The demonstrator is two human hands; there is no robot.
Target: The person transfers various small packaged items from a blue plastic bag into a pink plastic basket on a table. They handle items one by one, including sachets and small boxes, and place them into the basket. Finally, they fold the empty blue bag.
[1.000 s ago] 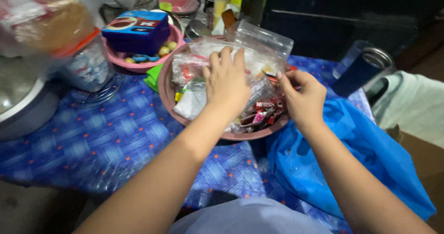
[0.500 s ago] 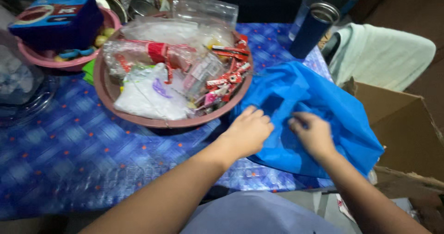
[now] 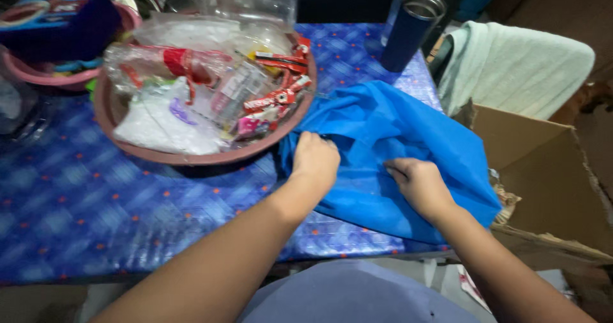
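Both hands are working on a blue plastic bag (image 3: 408, 138) that is lying crumpled on the right part of the blue patterned tablecloth (image 3: 96, 201), touching the rim of the brown basin (image 3: 191, 159) of sachets and packets. The left hand (image 3: 315, 161) is curling its fingers shut on a fold of film near the basin; the right hand (image 3: 415, 184) is pinching a fold nearer the table edge. The bag is looking thin, light, limp and slippery, so a gathered edge or the mouth is judged the best hold. Its mouth and handles are not showing, and whether it is holding anything cannot be told. A dark blue tumbler (image 3: 408, 26) is standing behind it; the cardboard box (image 3: 543, 182) is being cut off at the right.
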